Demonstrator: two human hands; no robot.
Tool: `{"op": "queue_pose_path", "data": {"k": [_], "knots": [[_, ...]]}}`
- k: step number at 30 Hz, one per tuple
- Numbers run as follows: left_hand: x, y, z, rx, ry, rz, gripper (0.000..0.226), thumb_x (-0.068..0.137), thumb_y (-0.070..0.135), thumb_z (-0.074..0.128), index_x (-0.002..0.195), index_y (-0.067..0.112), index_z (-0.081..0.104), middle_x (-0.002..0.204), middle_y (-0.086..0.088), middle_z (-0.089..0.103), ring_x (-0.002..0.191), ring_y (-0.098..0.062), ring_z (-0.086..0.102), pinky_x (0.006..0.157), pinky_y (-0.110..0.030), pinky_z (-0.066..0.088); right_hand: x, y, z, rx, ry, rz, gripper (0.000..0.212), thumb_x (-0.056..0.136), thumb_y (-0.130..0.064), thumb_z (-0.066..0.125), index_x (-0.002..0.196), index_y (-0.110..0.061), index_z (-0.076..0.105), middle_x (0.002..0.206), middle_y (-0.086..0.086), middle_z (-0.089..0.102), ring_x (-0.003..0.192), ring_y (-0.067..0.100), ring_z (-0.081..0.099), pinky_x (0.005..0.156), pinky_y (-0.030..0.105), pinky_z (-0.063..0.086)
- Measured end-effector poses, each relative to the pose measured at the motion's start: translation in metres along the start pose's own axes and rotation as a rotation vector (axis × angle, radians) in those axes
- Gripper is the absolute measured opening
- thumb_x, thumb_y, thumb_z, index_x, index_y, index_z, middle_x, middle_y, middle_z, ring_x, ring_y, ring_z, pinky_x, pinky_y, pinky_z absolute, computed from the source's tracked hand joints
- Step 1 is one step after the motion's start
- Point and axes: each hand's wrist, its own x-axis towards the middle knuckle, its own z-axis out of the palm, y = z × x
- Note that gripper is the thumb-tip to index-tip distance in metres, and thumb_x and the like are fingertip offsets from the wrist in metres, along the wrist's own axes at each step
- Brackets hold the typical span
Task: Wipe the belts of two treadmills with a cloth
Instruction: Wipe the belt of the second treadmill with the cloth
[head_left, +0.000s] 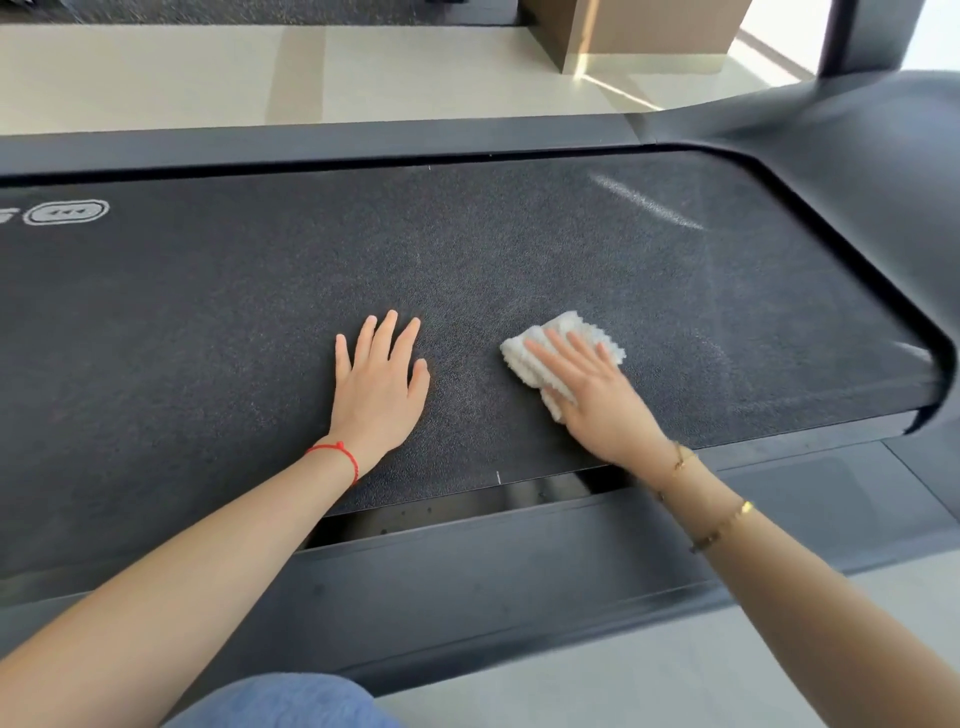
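Note:
A dark grey textured treadmill belt (234, 322) stretches across the view from left to right. A folded white cloth (584, 332) lies on it near the front edge, right of centre. My right hand (592, 397) presses flat on the cloth, fingers stretched out over it. My left hand (379, 387) rests flat on the bare belt just left of the cloth, fingers spread, holding nothing. A red string is tied round the left wrist and thin gold bracelets circle the right wrist.
Black side rails run along the far side (311, 145) and the near side (467, 571) of the belt. The motor cover (857, 156) rises at the right end. A white logo (67, 212) marks the belt at far left. Pale tiled floor (156, 78) lies beyond.

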Motion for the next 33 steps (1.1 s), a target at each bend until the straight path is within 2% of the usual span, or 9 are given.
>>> {"op": "queue_pose_path", "data": {"k": [5, 7, 10, 13, 16, 21, 27, 30, 33], "knots": [[-0.014, -0.012, -0.008, 0.001, -0.033, 0.004, 0.054, 0.105, 0.036, 0.028, 0.157, 0.025, 0.019, 0.165, -0.001, 0.014, 0.153, -0.020, 0.005, 0.123, -0.054, 0.002, 0.037, 0.003, 0.004, -0.134, 0.015, 0.267, 0.054, 0.101, -0.021, 0.040, 0.153, -0.024, 0.025, 0.160, 0.005, 0.022, 0.147, 0.032, 0.017, 0.118, 0.050, 0.010], [-0.022, -0.022, -0.011, 0.012, -0.035, -0.011, 0.054, 0.105, 0.037, 0.028, 0.157, 0.026, 0.018, 0.165, 0.000, 0.013, 0.153, -0.020, 0.003, 0.123, -0.055, 0.002, 0.044, -0.028, 0.010, -0.142, 0.004, 0.202, 0.056, 0.098, -0.020, 0.040, 0.152, -0.023, 0.025, 0.159, 0.006, 0.023, 0.146, 0.033, 0.019, 0.118, 0.051, 0.012], [-0.034, -0.042, -0.016, 0.020, -0.028, -0.047, 0.055, 0.104, 0.037, 0.030, 0.157, 0.026, 0.019, 0.165, 0.000, 0.014, 0.153, -0.021, 0.005, 0.122, -0.056, 0.005, 0.047, -0.092, 0.026, -0.208, -0.036, -0.072, 0.058, 0.089, -0.021, 0.032, 0.147, -0.025, 0.029, 0.150, 0.001, 0.030, 0.138, 0.030, 0.029, 0.111, 0.046, 0.025], [-0.051, -0.062, -0.022, 0.066, -0.032, -0.080, 0.056, 0.103, 0.034, 0.028, 0.157, 0.026, 0.019, 0.165, -0.001, 0.014, 0.153, -0.022, 0.005, 0.121, -0.057, 0.008, 0.033, -0.142, 0.047, -0.128, -0.134, -0.242, 0.060, 0.096, -0.022, 0.034, 0.154, -0.025, 0.019, 0.161, 0.002, 0.018, 0.150, 0.028, 0.010, 0.120, 0.049, 0.009], [-0.072, -0.083, -0.031, 0.073, -0.034, -0.117, 0.056, 0.103, 0.028, 0.029, 0.157, 0.026, 0.019, 0.165, 0.000, 0.014, 0.153, -0.022, 0.005, 0.121, -0.057, 0.008, 0.027, -0.145, 0.045, 0.011, -0.162, -0.313, 0.060, 0.097, -0.018, 0.039, 0.154, -0.021, 0.023, 0.162, 0.004, 0.019, 0.151, 0.028, 0.009, 0.121, 0.046, 0.003], [-0.101, -0.121, -0.055, 0.111, -0.093, -0.204, 0.055, 0.104, 0.028, 0.027, 0.158, 0.027, 0.014, 0.165, 0.002, 0.011, 0.153, -0.021, 0.003, 0.122, -0.055, 0.009, 0.070, -0.126, 0.038, -0.031, -0.107, -0.293, 0.051, 0.094, -0.020, 0.043, 0.145, -0.014, 0.041, 0.148, 0.009, 0.041, 0.134, 0.037, 0.037, 0.110, 0.048, 0.028], [-0.116, -0.172, -0.082, 0.135, -0.103, -0.322, 0.054, 0.105, 0.033, 0.026, 0.158, 0.025, 0.015, 0.165, 0.001, 0.012, 0.153, -0.021, 0.004, 0.122, -0.055, 0.008, 0.138, -0.179, 0.061, -0.207, -0.072, -0.147, 0.049, 0.096, -0.023, 0.039, 0.145, -0.021, 0.033, 0.149, 0.005, 0.033, 0.133, 0.032, 0.031, 0.109, 0.047, 0.023], [-0.113, -0.200, -0.092, 0.135, -0.070, -0.358, 0.054, 0.105, 0.032, 0.028, 0.158, 0.023, 0.018, 0.165, -0.001, 0.015, 0.152, -0.023, 0.006, 0.122, -0.056, 0.009, 0.141, -0.224, 0.074, -0.236, -0.063, -0.235, 0.049, 0.095, -0.024, 0.038, 0.144, -0.020, 0.032, 0.148, 0.005, 0.033, 0.130, 0.032, 0.033, 0.106, 0.046, 0.027], [-0.111, -0.229, -0.101, 0.138, -0.034, -0.376, 0.054, 0.105, 0.032, 0.030, 0.157, 0.021, 0.019, 0.164, -0.003, 0.016, 0.152, -0.024, 0.007, 0.121, -0.057, 0.009, 0.119, -0.276, 0.092, -0.266, -0.115, -0.433, 0.054, 0.090, -0.022, 0.029, 0.144, -0.023, 0.028, 0.149, 0.001, 0.029, 0.136, 0.029, 0.029, 0.107, 0.043, 0.026]]}}
